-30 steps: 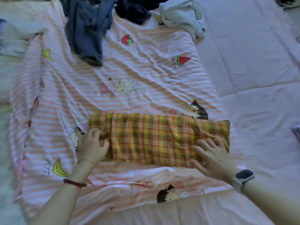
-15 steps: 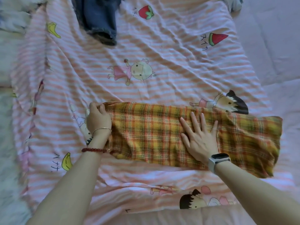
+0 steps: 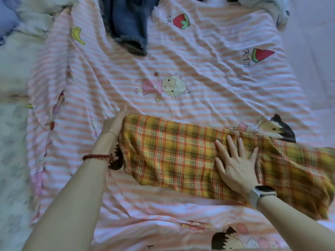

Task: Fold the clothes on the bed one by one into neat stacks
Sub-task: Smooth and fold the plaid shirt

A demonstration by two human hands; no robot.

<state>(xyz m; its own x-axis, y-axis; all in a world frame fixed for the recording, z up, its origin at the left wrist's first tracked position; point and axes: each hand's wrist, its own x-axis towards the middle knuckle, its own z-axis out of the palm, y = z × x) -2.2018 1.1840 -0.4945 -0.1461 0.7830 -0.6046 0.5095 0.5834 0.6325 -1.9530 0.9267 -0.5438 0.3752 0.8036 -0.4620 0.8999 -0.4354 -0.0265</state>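
Note:
A yellow and orange plaid garment (image 3: 174,153) lies folded into a long strip across the pink striped cartoon sheet (image 3: 199,84). My left hand (image 3: 114,122), with a red bead bracelet on the wrist, stands on edge against the strip's left end, fingers straight, holding nothing. My right hand (image 3: 233,160), with a smartwatch on the wrist, lies flat with fingers spread on the middle of the plaid strip, pressing it down. The strip's right end runs toward the frame's right edge.
A pair of blue jeans (image 3: 126,24) lies crumpled at the top centre of the sheet. A pale garment (image 3: 272,8) is bunched at the top right. Plain lilac bedding (image 3: 317,60) extends to the right, and pale bedding lies to the left.
My left hand has let go of the strip's left end and now stands flat against it. My right hand has stayed flat on the middle. The camera has moved closer.

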